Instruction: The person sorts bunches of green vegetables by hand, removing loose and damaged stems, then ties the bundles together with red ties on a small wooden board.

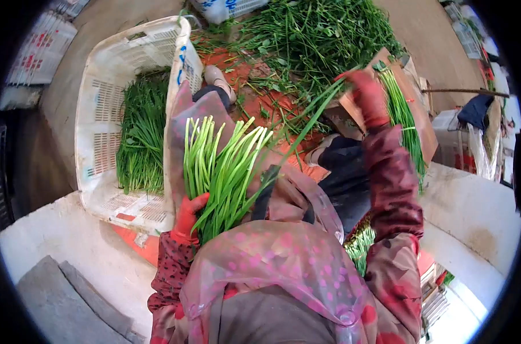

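Green stalks (226, 178) in the left hand (187, 219) point pale ends forward, leaning right.

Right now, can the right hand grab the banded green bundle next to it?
Probably yes: the right hand is close beside the banded green bundle, and nothing seems to block the way. But it seems to hold long green leaves, so it may need to let go first.

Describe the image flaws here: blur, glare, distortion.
Head view: the right hand is smeared, likely by motion, while the left hand looks crisper; head view: washed-out brightness at lower right; head view: strong wide-angle curvature, with black corners.
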The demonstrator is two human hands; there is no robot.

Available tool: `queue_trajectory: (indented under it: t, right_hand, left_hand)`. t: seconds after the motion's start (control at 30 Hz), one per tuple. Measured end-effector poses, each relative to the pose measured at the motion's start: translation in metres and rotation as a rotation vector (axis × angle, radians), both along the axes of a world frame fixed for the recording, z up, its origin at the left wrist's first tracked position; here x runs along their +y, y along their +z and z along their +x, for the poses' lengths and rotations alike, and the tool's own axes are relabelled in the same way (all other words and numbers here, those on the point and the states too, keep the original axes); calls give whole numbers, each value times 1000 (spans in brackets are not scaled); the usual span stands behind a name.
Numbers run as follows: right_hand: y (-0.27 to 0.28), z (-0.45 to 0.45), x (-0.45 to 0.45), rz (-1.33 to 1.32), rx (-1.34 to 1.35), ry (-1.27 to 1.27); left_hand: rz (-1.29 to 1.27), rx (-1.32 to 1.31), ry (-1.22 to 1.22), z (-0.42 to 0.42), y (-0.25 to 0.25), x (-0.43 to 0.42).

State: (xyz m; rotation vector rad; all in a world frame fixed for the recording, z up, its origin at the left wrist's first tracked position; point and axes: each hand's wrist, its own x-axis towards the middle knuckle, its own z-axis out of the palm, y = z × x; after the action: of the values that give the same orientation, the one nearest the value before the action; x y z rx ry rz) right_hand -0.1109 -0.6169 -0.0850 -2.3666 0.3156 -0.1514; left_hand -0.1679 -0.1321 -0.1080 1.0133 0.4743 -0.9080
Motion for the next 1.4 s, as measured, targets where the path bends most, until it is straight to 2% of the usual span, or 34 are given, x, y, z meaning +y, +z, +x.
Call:
queue_trajectory:
  t: [0.1, 0.17, 0.27, 0.3, 0.33, 0.4, 0.53, 0.57, 0.63, 0.73, 0.8, 0.87, 0.97, 1.07, 1.17, 1.27, 1.4]
  right_hand:
    - [29, 55, -119, 533, -67, -636]
    - [35, 59, -122, 154, -60, -294]
    - [26, 40, -8, 525, 423, -137]
    - [11, 25, 31, 777, 456, -8]
    - [-7, 6, 67, 898, 465, 113]
    - [-5, -15, 131, 1110, 457, 185]
    - [-37, -11, 205, 1380, 183, 35]
    - [-40, -9, 207, 1380, 181, 30]
    - [-44, 5, 204, 1266, 125, 227]
    - [-38, 11, 204, 1265, 96, 280]
    - [-24, 14, 203, 1276, 89, 326]
    - [-8, 15, 202, 1158, 160, 422]
    - [-9, 18, 203, 1211, 233, 393]
    - [-10, 13, 204, 1294, 282, 351]
    - [-18, 13, 198, 1104, 208, 261]
    - [21, 13, 195, 1026, 62, 171]
    - [29, 12, 173, 988, 59, 340]
  left_hand:
    - [-3, -39, 28, 1, 6, 1]
    - [-9, -79, 43, -1, 8, 3]
    - [36, -95, 96, 0, 7, 0]
    - [7, -105, 100, 3, 16, -7]
    - [-18, -115, 105, 5, 20, -11]
    - [12, -120, 85, 8, 21, -12]
    - [9, -78, -118, 14, 29, -30]
    - [-21, -89, -171, 12, 30, -36]
    - [-97, -98, -235, 10, 26, -40]
    - [-107, -64, -259, 11, 27, -42]
    - [-97, -35, -268, 12, 25, -42]
    - [-86, 6, -291, 13, 26, -43]
    - [-82, -77, -372, 15, 27, -45]
    - [-131, -48, -389, 14, 31, -50]
    - [-142, -96, -371, 15, 26, -55]
    - [-203, -89, -415, 28, 43, -67]
    - [-269, -67, -442, 28, 41, -74]
